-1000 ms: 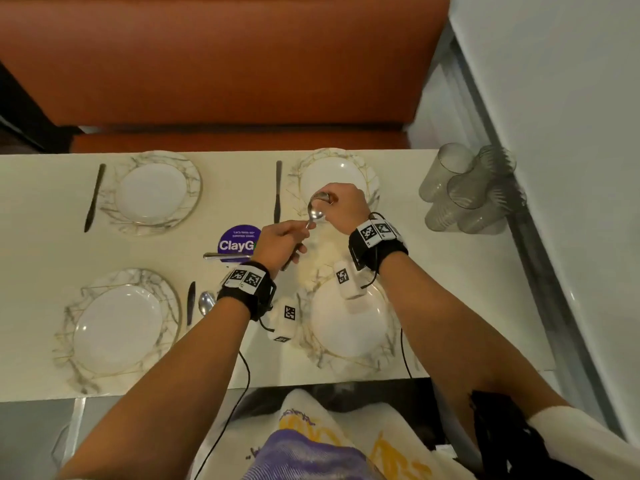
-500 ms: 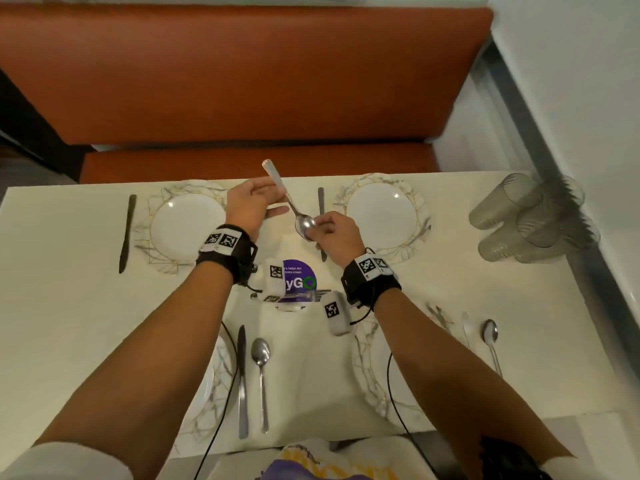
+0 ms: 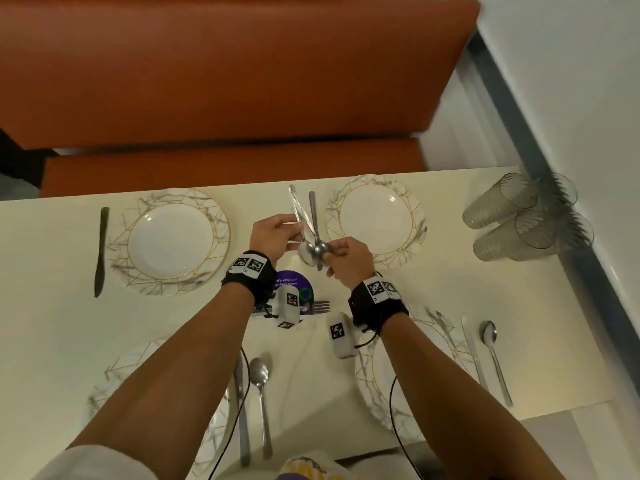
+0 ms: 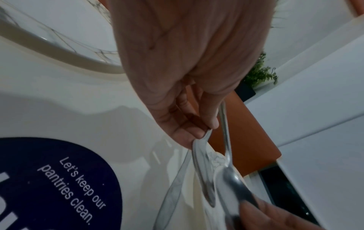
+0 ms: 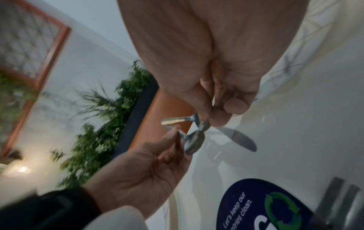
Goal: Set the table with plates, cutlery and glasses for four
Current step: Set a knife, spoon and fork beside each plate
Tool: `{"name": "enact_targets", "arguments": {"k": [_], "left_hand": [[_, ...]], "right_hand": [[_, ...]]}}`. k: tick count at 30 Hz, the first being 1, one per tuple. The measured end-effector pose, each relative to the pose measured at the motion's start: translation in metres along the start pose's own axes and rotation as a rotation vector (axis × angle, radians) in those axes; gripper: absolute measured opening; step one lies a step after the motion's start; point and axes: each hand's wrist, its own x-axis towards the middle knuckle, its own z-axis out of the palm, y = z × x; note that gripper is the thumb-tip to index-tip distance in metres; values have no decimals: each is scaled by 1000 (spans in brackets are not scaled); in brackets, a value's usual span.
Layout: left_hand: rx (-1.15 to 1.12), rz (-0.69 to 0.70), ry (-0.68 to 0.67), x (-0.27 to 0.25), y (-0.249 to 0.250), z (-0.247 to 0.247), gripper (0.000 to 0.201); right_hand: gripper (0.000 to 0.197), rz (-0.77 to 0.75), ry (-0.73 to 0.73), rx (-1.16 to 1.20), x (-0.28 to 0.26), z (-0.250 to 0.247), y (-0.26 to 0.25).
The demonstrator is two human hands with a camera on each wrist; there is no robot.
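My left hand (image 3: 294, 233) pinches the handle of one spoon (image 3: 298, 211), whose bowl (image 4: 202, 171) points back at me. My right hand (image 3: 332, 251) pinches a second spoon (image 5: 202, 126) by its bowl end, and the two bowls nearly touch. Both are held low over the gap between the far left plate (image 3: 221, 233) and the far right plate (image 3: 420, 223). A table knife (image 5: 238, 139) lies on the table right under them. My forearms partly cover the two near plates (image 3: 446, 337).
Clear glasses (image 3: 519, 216) lie stacked on their sides at the far right by the wall. Forks (image 3: 320, 306) rest beside a purple sticker (image 3: 294, 284). A dark knife (image 3: 101, 251) lies left of the far left plate. Knife and spoon (image 3: 488, 336) pairs flank both near plates. An orange bench stands beyond.
Both hands have moved from above the near right plate out to the gap between the far plates. The spoons, first seen as one, now show apart, one in each hand.
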Motion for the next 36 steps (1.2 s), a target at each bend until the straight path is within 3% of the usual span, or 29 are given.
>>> {"name": "enact_targets", "arguments": {"k": [7,11,14,17,23,36], "left_hand": [[255,-84,61,37,-11,9,4],[504,-68,97,54,-11,16,19],[623,-67,104,66,-13,20,10],[632,-81,140,73,-13,23,7],[657,-133,207,80,-16,26,26],[670,-92,154,78,-16,18,25]], "right_hand": [[17,41,27,42,4,-23,35],[14,23,56,50,6,-31,45],[17,25,68,76,9,-34,48],[19,15,76,88,12,-34,48],[17,14,94,114,16,-34,47],[21,6,79,102,19,-35,48]]}}
